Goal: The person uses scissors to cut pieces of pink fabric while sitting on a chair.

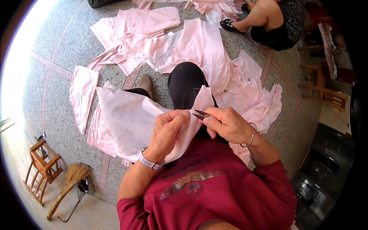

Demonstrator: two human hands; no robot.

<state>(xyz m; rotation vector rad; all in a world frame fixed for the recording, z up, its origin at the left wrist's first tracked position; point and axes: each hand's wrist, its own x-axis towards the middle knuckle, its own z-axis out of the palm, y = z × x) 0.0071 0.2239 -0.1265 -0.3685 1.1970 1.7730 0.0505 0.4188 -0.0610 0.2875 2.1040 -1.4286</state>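
Note:
Pale pink fabric (128, 107) lies across my lap and hangs off to the left. My left hand (168, 128) is closed on its edge, thumb against fingers. In my right hand (228, 124) is a small pair of dark thread snips (200, 114), blades a little apart and pointing left at the cloth edge beside my left fingertips. A narrow end of the fabric stands up over my dark-trousered knee (186, 78), and a thin dark thread loops at its tip. Whether the blades touch the cloth I cannot tell.
More pink fabric pieces (153, 46) spread over the speckled floor (73, 34) ahead. Another person's leg (264, 15) and dark shoe are at the upper right. A small wooden chair (42, 165) and a straw broom (71, 180) are at the lower left; wooden stools (326, 94) stand right.

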